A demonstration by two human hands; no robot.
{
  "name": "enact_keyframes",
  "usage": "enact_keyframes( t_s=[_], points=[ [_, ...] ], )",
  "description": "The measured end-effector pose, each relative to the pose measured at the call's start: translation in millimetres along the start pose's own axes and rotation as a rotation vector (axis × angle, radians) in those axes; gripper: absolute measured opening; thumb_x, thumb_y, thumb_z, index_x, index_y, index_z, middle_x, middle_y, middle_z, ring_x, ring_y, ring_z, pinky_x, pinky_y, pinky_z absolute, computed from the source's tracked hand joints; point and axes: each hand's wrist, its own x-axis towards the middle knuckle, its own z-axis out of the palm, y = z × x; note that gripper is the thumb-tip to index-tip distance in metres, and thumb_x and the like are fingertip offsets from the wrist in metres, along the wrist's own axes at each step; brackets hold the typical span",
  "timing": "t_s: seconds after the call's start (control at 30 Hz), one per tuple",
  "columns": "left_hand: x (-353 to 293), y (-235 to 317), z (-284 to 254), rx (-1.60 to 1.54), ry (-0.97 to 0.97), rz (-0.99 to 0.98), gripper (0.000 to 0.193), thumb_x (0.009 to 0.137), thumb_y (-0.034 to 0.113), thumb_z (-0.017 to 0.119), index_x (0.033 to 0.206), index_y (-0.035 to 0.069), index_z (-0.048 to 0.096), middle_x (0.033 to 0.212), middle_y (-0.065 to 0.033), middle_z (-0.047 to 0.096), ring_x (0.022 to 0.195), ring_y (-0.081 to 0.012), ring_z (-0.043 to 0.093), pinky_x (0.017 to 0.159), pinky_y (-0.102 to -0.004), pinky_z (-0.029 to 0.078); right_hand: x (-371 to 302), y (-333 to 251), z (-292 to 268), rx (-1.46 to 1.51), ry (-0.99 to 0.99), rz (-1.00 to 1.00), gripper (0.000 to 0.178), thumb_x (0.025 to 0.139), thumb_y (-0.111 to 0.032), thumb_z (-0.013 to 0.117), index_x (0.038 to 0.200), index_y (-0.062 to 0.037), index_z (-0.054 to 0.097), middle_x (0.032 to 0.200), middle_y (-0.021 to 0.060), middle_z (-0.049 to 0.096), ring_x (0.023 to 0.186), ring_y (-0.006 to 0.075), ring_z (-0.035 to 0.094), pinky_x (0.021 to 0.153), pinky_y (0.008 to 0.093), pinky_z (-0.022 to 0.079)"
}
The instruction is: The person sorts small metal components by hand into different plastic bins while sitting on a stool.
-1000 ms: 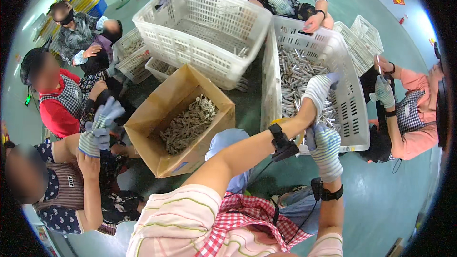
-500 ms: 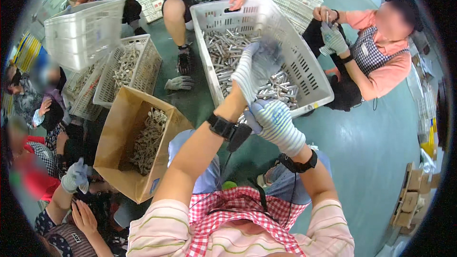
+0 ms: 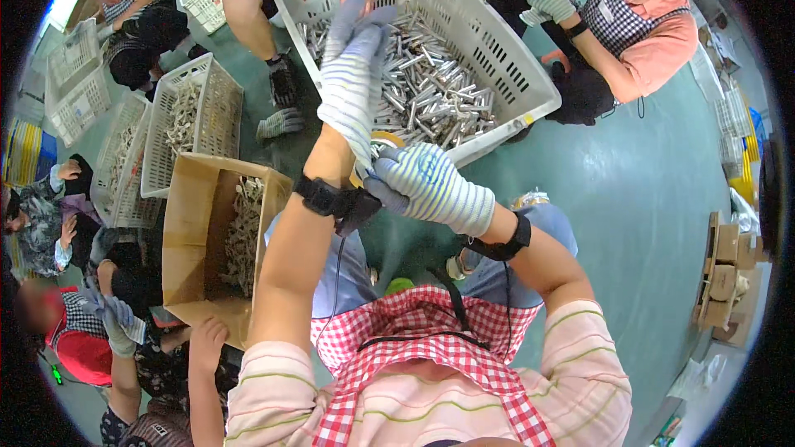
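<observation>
While your left hand (image 3: 354, 74) splays over the crate (image 3: 505, 74), your right hand (image 3: 432, 185) seemingly pinches the left glove cuff (image 3: 346, 122), an adjustment needing steadiness

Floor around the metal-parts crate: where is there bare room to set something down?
Widest: the green floor between the crate and the brown cartons far right. Smaller: between crate and cardboard box, beside a loose glove. Crowded: the left, with baskets and people.
</observation>
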Motion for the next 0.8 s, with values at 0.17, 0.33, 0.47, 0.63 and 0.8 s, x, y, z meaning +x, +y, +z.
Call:
enact_keyframes(
  t_s=[0.17,0.33,0.47,0.63,0.8],
  points=[
    [2,22,-8,-0.273,-0.075,-0.171,0.070,0.085,0.055,0.050,0.129,0.001,0.040,0.129,-0.0161,0.044,0.120,-0.0253,0.042,0.104,-0.0366,0.030,1,-1,-7,0.025,0.020,0.015,0.016,0.077,-0.017,0.063,0.079,-0.0028,0.056,0.069,0.0137,0.053,0.063,0.0339,0.055,0.054,0.0415,0.043],
    [4,16,-32,-0.300,-0.011,0.000,0.078,0.085,0.064,0.041,0.127,-0.002,0.042,0.131,-0.0164,0.043,0.126,-0.0252,0.036,0.109,-0.0350,0.020,-15,5,1,0.492,0.002,0.402,0.020,0.085,-0.022,0.058,0.092,-0.0030,0.060,0.075,0.0102,0.061,0.065,0.0260,0.060,0.059,0.0375,0.046],
    [0,19,-22,-0.547,0.030,-0.102,0.065,0.085,0.062,0.043,0.115,0.005,0.051,0.118,-0.0125,0.053,0.118,-0.0246,0.044,0.103,-0.0385,0.030,-21,-11,27,1.160,-0.035,0.625,0.033,0.085,-0.019,0.061,0.112,-0.0029,0.052,0.090,0.0035,0.061,0.079,0.0156,0.060,0.070,0.0317,0.049],
    [-7,23,-4,-0.434,0.067,-0.047,0.055,0.089,0.055,0.041,0.116,0.008,0.051,0.116,-0.0115,0.054,0.110,-0.0250,0.051,0.100,-0.0392,0.034,-13,-39,34,1.594,-0.159,0.732,0.041,0.083,-0.018,0.064,0.117,-0.0015,0.047,0.095,0.0057,0.060,0.084,0.0132,0.058,0.077,0.0298,0.049],
    [-10,8,-11,0.318,-0.216,0.457,0.052,0.088,-0.001,0.049,0.137,0.009,0.033,0.122,-0.0091,0.051,0.099,-0.0123,0.048,0.085,-0.0220,0.042,-17,-41,28,1.512,-0.179,0.766,0.041,0.083,-0.019,0.064,0.116,0.0002,0.048,0.095,0.0048,0.060,0.084,0.0130,0.058,0.076,0.0297,0.049]
  ],
)
